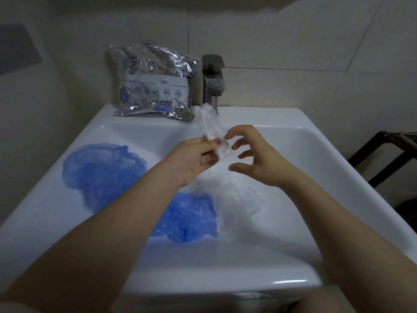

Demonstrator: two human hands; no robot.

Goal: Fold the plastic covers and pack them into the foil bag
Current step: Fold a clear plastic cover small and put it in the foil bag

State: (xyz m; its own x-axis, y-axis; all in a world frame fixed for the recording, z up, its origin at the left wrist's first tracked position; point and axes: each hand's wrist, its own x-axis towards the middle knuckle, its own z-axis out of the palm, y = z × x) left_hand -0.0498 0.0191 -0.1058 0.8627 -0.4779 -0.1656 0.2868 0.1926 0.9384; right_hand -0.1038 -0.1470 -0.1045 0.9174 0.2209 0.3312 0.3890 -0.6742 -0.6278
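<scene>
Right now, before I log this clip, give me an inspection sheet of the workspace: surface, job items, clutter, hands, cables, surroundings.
Surface: white sink, basin used as the work area.
Job's things: folded clear cover held up over the basin; blue cover spread on the sink's left side; second blue cover bunched in the basin; loose clear cover beside it; foil bag leaning against the wall on the back rim.
Clutter: nothing seen.
Hands: left hand pinches the folded clear cover; right hand open, fingertips at the cover's edge.
Cables: nothing seen.
Surroundings: faucet, tiled wall, dark wooden frame at right.
</scene>
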